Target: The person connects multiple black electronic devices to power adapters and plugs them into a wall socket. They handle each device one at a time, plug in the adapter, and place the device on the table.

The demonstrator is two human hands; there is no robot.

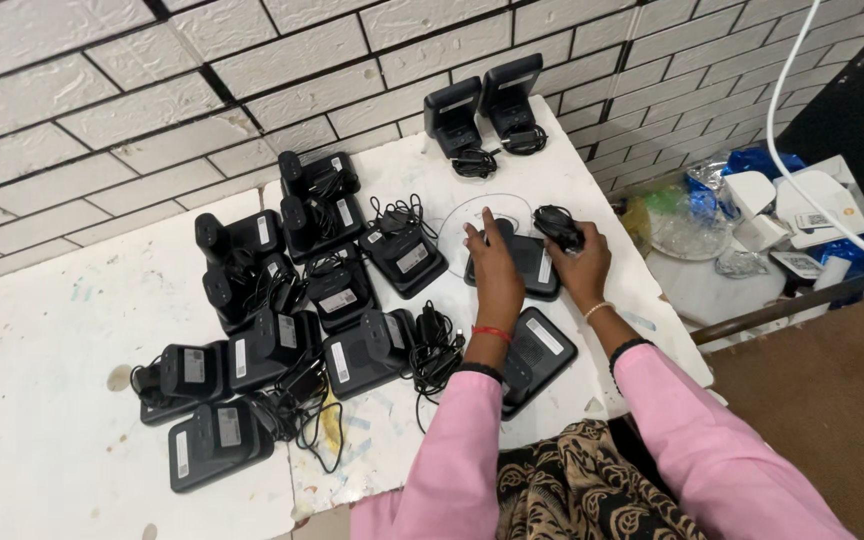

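Pressing left hand (pixel 492 255), fingers spread flat, onto black base unit (pixel 527 268) lying on white tabletop (pixel 52 400). Gripping coiled black cable bundle (pixel 557 226) in right hand (pixel 582 265), just above that unit. Lying grouped leftward: many black units with bundled cords (pixel 272 330); two standing upright (pixel 482 110) at the far edge.

A flat black charging base (pixel 527 262) lies on the white desk (pixel 42 420), near its right edge, with a pale label strip along its right side. The left hand (pixel 490 262) rests on its left part, fingers spread over the top. Just beside its upper right corner sits a bundled black cable with adapter (pixel 558 226), coiled into a tight dark clump and gripped by the fingers of the right hand (pixel 582 265). Part of a pale round disc (pixel 472 212) shows on the desk behind the base.
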